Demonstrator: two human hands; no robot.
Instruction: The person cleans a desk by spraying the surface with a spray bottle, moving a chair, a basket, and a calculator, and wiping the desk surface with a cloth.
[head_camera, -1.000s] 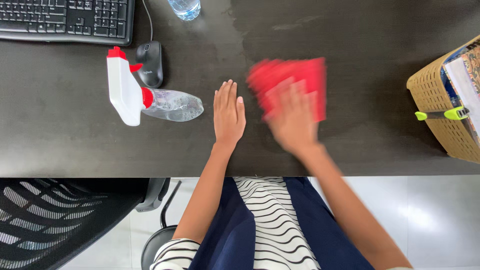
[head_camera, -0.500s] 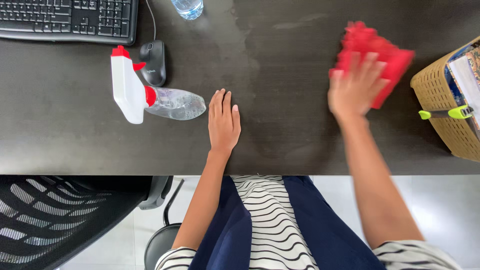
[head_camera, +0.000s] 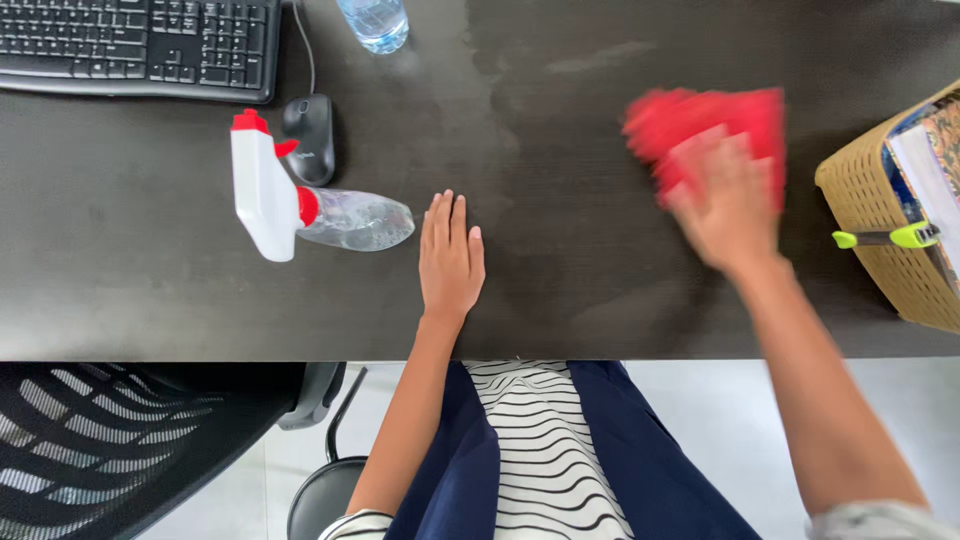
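Observation:
My right hand (head_camera: 730, 205) presses a red cloth (head_camera: 700, 125) flat against the dark desk (head_camera: 150, 290), right of centre; both are blurred by motion. My left hand (head_camera: 450, 258) lies flat on the desk near its front edge, fingers together, holding nothing. Just left of it, a clear spray bottle (head_camera: 310, 212) with a white and red trigger head lies on its side. Faint damp streaks mark the desk surface between my hands.
A black keyboard (head_camera: 140, 45) and a black mouse (head_camera: 310, 135) sit at the back left. A clear water bottle (head_camera: 373, 22) stands at the back edge. A tan woven basket (head_camera: 880, 220) with books and a green clip is at the right. A black mesh chair (head_camera: 110, 440) stands lower left.
My right hand swept the red cloth from the desk's centre far to the right, and has now come back slightly left. My left hand has stayed flat in place.

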